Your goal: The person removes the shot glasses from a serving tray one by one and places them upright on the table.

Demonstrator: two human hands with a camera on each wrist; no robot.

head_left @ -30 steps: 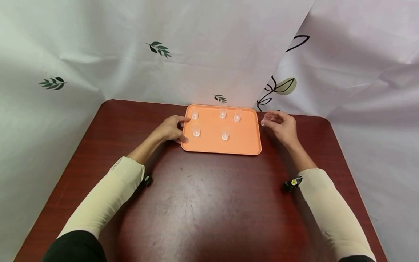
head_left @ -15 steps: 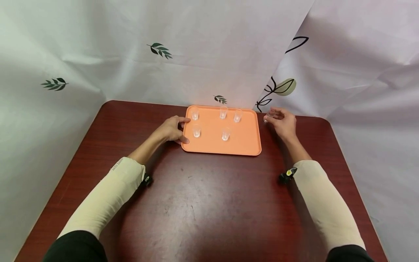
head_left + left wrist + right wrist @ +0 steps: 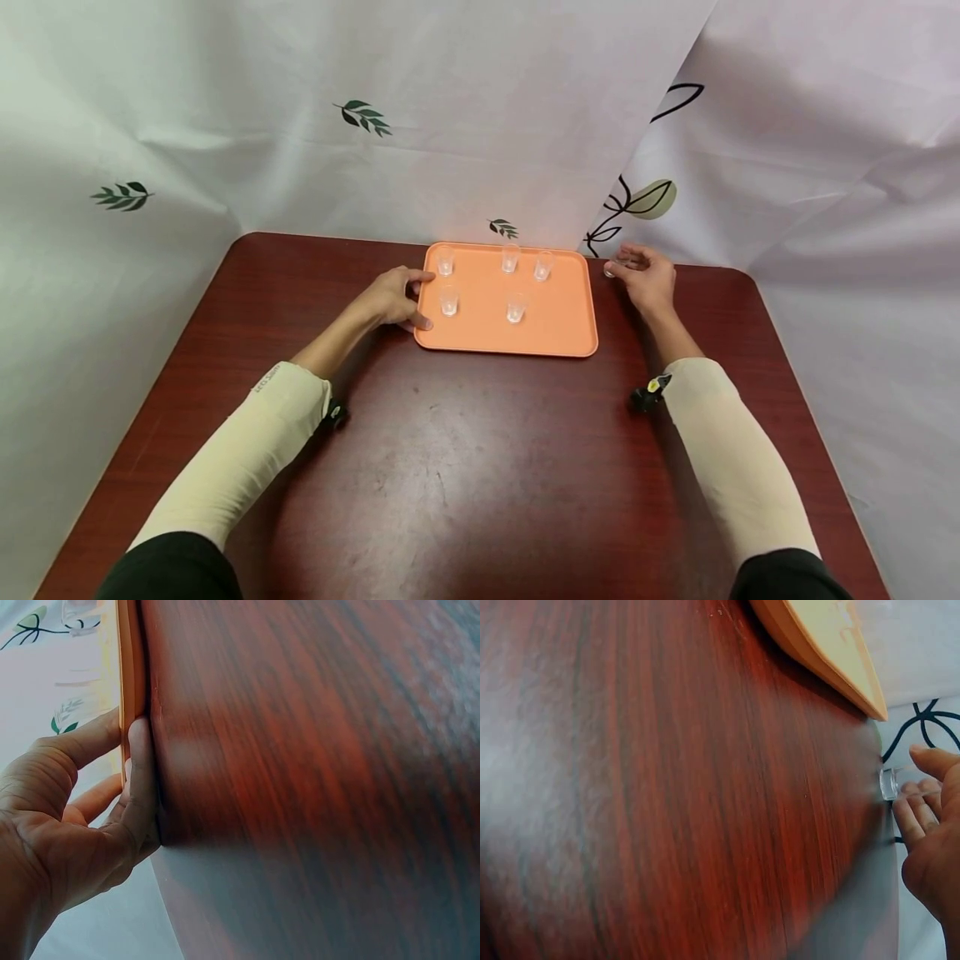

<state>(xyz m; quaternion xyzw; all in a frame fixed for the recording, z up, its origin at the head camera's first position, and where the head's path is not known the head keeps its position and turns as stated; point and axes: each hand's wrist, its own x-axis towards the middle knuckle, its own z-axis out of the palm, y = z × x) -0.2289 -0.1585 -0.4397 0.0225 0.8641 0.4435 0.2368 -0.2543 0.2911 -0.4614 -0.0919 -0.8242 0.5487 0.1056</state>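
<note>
My left hand [image 3: 390,298] grips the left edge of an orange tray [image 3: 555,321] at the far side of the table. In the left wrist view its thumb and fingers pinch the tray's rim [image 3: 131,675] from both sides. On the tray stand several small clear cups, among them a back-left cup [image 3: 446,263] and a front cup [image 3: 515,310]. Just right of the tray, my right hand [image 3: 651,279] holds another small clear cup [image 3: 889,784] between thumb and fingers. The cup's base is at the tabletop; the hand hides part of the rest.
The dark reddish wooden table [image 3: 480,467] reaches toward me in front of the tray. White cloth [image 3: 450,158] printed with leaves hangs close behind the table's far edge and at both sides.
My right hand has lowered the cup to the table right of the tray and turned slightly, and the right forearm has shifted left. The left hand stays on the tray.
</note>
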